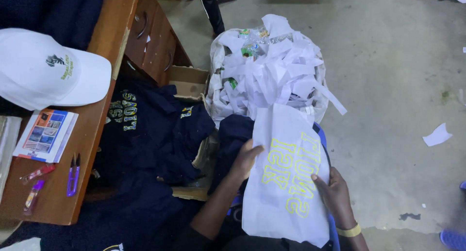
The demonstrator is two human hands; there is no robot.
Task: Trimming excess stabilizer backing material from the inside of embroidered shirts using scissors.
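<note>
Left hand (pixel 245 159) grips the left edge of a white backing sheet with yellow-green lettering (pixel 286 178) at lower centre of the frame; right hand (pixel 335 193), a yellow band at the wrist, pinches the sheet's right edge, the sheet lying over a dark navy garment (pixel 233 134). Directly above stands a sack of white paper strips (pixel 267 66). Further left are navy printed shirts (pixel 145 129), then a wooden table (pixel 97 115) bearing a white cap (pixel 43 71), a booklet (pixel 46 134) and purple snips (pixel 73 176).
</note>
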